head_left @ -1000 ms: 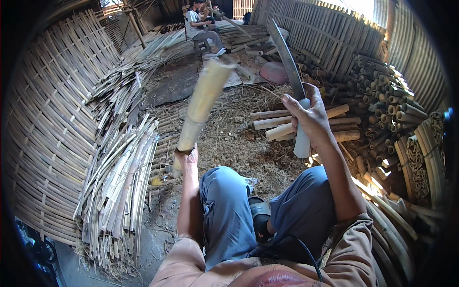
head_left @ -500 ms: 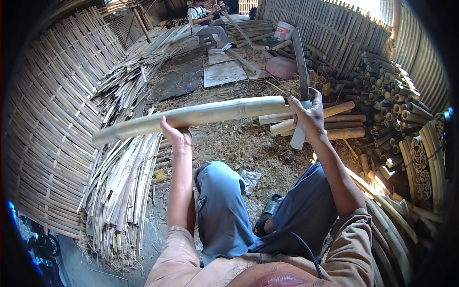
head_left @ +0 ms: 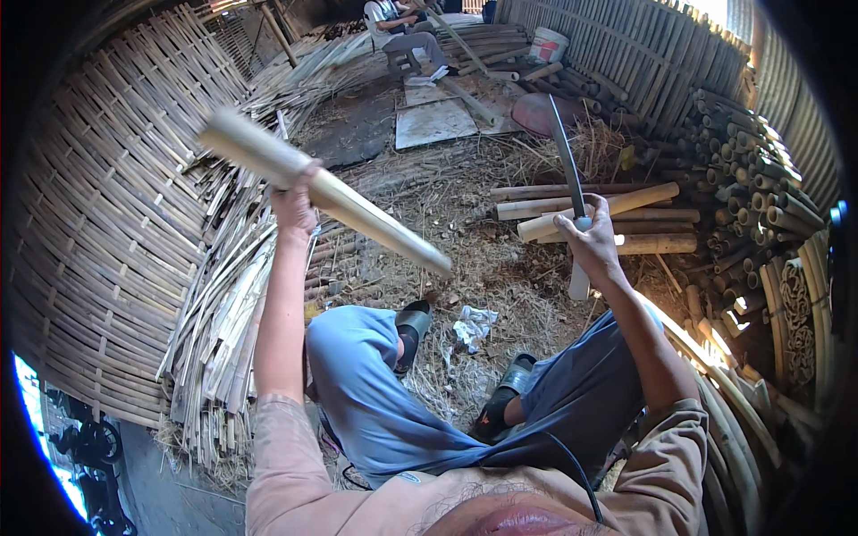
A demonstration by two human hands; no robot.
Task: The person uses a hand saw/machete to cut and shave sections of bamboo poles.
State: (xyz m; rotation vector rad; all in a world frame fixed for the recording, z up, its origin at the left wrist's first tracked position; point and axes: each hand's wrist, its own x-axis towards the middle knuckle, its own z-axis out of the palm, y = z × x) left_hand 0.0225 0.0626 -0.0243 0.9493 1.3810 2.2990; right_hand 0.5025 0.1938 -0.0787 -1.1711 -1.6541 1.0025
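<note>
My left hand (head_left: 295, 204) is closed round a bamboo piece (head_left: 375, 217), pale and slightly blurred by motion. The piece slants from the upper left down toward the middle, its lower right end free in the air above the ground. In my right hand (head_left: 593, 239) is a long knife (head_left: 565, 152), its narrow dark blade pointing up and a little left. Its pale handle (head_left: 579, 282) shows below my fingers. Blade and bamboo are well apart.
Bamboo lengths (head_left: 657, 243) lie beyond my right hand, with stacked culms (head_left: 760, 170) farther right. Split strips (head_left: 219, 339) are heaped at left beside a woven bamboo wall (head_left: 98, 241). Crumpled white plastic (head_left: 474, 327) lies between my feet. A person (head_left: 402, 36) sits far back near a bucket (head_left: 547, 45).
The bamboo piece has swung away from my right hand: its right end dropped and its left end rose. My left hand moved left and up; the knife shifted slightly right and down.
</note>
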